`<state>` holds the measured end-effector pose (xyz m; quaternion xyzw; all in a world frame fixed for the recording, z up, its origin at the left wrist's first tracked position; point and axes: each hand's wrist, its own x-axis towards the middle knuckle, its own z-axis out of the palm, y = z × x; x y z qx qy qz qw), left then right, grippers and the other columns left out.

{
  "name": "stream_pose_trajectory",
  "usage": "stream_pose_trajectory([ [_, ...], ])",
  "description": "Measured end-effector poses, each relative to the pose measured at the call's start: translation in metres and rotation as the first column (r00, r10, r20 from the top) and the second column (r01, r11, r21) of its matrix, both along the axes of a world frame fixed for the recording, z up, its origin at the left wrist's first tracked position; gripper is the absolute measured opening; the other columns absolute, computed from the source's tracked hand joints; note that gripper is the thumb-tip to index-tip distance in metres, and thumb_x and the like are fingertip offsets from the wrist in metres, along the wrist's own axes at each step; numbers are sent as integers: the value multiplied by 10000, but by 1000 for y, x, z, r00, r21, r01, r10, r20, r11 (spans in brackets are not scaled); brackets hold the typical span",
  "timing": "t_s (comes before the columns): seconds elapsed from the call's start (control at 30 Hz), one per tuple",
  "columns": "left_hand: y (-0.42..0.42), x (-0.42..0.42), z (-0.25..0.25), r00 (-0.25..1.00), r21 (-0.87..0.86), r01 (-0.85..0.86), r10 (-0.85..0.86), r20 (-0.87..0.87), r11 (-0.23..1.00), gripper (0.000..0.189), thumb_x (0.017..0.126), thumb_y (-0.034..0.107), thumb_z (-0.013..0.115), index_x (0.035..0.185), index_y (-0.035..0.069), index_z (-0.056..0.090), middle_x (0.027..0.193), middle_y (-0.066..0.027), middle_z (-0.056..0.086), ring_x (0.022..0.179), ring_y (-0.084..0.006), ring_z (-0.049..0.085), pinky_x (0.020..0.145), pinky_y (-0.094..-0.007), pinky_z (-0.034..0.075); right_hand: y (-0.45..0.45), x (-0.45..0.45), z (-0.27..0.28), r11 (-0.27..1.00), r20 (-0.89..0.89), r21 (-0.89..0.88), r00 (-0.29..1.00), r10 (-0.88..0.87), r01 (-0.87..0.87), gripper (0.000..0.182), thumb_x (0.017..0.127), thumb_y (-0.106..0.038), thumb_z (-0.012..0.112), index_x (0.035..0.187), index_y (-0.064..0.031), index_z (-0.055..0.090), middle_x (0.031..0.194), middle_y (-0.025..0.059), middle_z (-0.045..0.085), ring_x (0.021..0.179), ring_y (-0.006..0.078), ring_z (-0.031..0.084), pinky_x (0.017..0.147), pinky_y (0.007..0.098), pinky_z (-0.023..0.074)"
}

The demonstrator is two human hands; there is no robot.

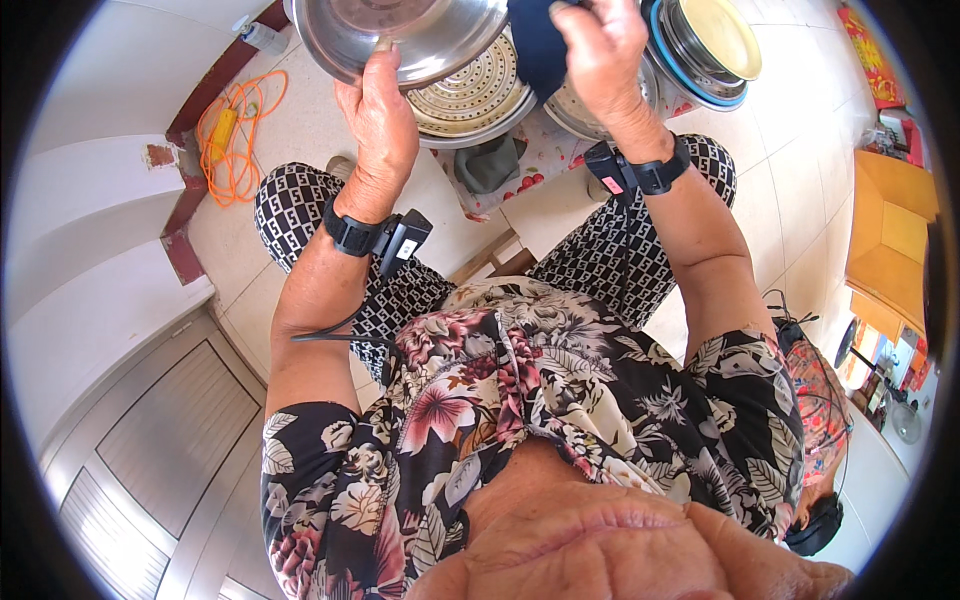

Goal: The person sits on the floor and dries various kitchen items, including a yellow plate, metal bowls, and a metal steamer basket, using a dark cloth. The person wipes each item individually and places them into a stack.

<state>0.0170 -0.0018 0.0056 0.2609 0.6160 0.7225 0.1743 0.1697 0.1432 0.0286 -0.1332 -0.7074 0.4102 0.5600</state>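
Near the top edge, my left hand point(382, 124) grips the rim of a shiny stainless steel basin or lid point(450, 52), thumb on its upper face. A dark navy cloth point(536, 56) hangs from my right hand point(607, 67), its thumb pressed on the fabric. Partly below the steel piece lies a perforated metal steamer tray point(480, 94), set in a wider round pan. Behind the cloth and my right wrist, another perforated steamer tray point(566, 109) is partly hidden. A crumpled dark grey cloth point(487, 163) lies at the near side of the low table.
The low table has a cherry-print cover point(517, 180). At its right stands a stack of metal pans with a blue-rimmed one point(720, 97) and a yellow plate point(720, 37). An orange cord point(236, 176) and a bottle point(262, 36) sit on the floor at left. Another person point(817, 420) is at right.
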Motion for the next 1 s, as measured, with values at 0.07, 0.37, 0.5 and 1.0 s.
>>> stream_pose_trajectory([
  [0.07, 3, 1, -1, 998, 40, -8, 10, -64, 999, 254, 892, 116, 551, 1109, -8, 595, 1083, -75, 610, 989, -163, 562, 881, -316, 457, -5, 2, 4, 888, 194, 442, 953, -235, 129, 473, 792, 80, 493, 1262, 60, 531, 1113, 230, 630, 935, 331, 644, 846, 379, 522],
  [0.37, 8, -4, 0, 991, 125, 75, -60, -122, 989, 400, 886, 80, 536, 1271, -15, 478, 1207, -95, 587, 1094, -191, 542, 985, -312, 398, -32, -25, -58, 828, 407, 545, 905, -126, -130, 539, 813, 16, 558, 1346, -49, 514, 822, 111, 579, 697, 280, 606, 663, 364, 531],
  [0.5, 9, 0, -3, 993, 195, 21, 2, -117, 981, 288, 870, 101, 556, 1114, -46, 603, 1092, -94, 644, 989, -187, 585, 926, -316, 435, -25, -22, -55, 782, 470, 601, 864, -180, -164, 583, 790, -13, 584, 1361, -111, 518, 822, 79, 567, 685, 273, 610, 660, 342, 537],
  [1.0, 5, -1, -3, 969, 115, 35, -5, -249, 993, 304, 869, 109, 539, 1131, -24, 616, 1109, -85, 645, 995, -189, 583, 911, -323, 443, -19, -14, -54, 704, 470, 693, 837, -282, -151, 584, 792, -49, 591, 1356, -191, 546, 782, 36, 525, 647, 225, 612, 621, 323, 539],
])
